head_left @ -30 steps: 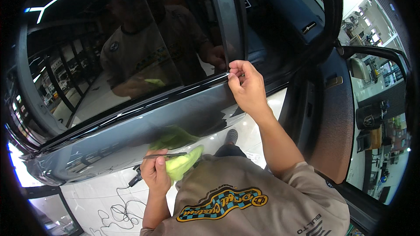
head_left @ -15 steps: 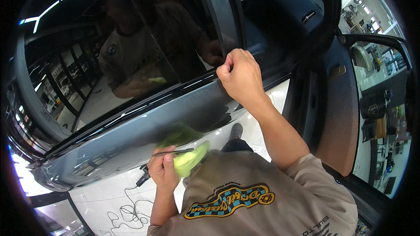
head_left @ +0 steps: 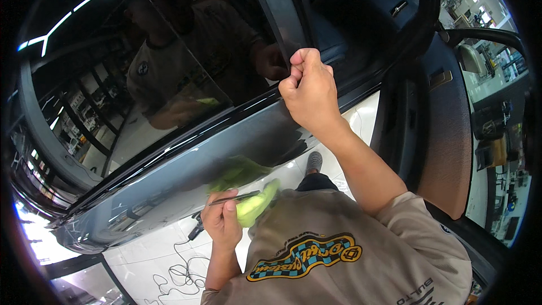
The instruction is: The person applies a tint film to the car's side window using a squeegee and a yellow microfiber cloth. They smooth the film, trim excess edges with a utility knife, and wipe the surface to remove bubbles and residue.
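In the head view, the person is bent close to a grey car, and their right hand (head_left: pixel 310 87) is up at the lower front corner of the dark side window (head_left: pixel 164 73), right at the foot of the grey pillar (head_left: pixel 275 8). The fingers there are curled in with the thumb drawn close against them; I can't tell whether anything is pinched between them, because the back of the hand hides it. Lower down, the left hand (head_left: pixel 222 217) is closed around a thin dark tool (head_left: pixel 234 197), which points across toward the right, above the thumb. A bright yellow-green cloth (head_left: pixel 253 210) bunches just beside that hand, under the tool's far end and in front of the brown T-shirt (head_left: pixel 339 226); how the fingers hold it is hidden. The glossy door panel (head_left: pixel 186 158) throws back a green smear of the cloth, while the window mirrors the shirt and both hands. A black window trim (head_left: pixel 186 128) runs along the bottom of the glass toward the right hand. Over on the right, the open front door shows its brown inner panel (head_left: pixel 446 152) and a metallic handle (head_left: pixel 441 79). Down on the pale tiled floor (head_left: pixel 141 262), a dark cable (head_left: pixel 180 277) lies in loose loops, and one grey shoe (head_left: pixel 314 161) shows beyond the shirt.
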Tool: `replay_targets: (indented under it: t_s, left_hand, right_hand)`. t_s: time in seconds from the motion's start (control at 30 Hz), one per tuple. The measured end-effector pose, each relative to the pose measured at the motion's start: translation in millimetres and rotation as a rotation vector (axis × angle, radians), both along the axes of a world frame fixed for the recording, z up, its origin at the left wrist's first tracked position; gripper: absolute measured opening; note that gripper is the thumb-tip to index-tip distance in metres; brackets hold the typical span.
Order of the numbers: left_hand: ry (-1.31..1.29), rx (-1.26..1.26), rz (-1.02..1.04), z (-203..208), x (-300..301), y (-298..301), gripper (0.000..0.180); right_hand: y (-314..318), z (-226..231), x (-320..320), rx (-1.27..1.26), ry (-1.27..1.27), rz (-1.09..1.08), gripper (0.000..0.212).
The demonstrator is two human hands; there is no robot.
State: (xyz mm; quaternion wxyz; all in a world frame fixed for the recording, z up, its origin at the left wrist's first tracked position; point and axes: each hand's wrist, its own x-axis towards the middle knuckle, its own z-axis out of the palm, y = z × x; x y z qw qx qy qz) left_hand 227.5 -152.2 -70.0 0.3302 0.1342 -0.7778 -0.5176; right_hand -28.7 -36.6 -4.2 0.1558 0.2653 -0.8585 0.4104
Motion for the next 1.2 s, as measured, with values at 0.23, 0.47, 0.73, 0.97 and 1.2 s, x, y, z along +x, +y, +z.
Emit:
replay_targets:
  t_s: [0.23, 0.47, 0.73, 0.97, 1.2]
  left_hand:
    - [-0.024, 0.003, 0.003, 4.1, 0.7, -5.2, 0.026]
    - [-0.022, 0.005, -0.008, 7.8, -2.4, -5.9, 0.027]
    - [-0.029, -0.011, -0.084, 23.7, -19.0, -0.1, 0.023]
    - [-0.13, 0.084, -0.241, 37.4, -45.0, 20.7, 0.019]
    - [-0.33, -0.143, -0.356, 70.9, -96.0, 46.0, 0.018]
  right_hand:
    - [4.3, -25.6, -19.0, -0.314, -0.127, -0.034, 0.026]
    - [32.4, -12.3, -13.4, -0.266, -0.125, 0.243, 0.013]
    - [58.9, -19.4, -17.9, -0.325, -0.164, 0.099, 0.008]
    - [87.5, -23.5, 80.2, -0.289, -0.415, 0.658, 0.026]
    - [100.2, -32.4, 96.0, -0.465, -0.639, 0.519, 0.027]
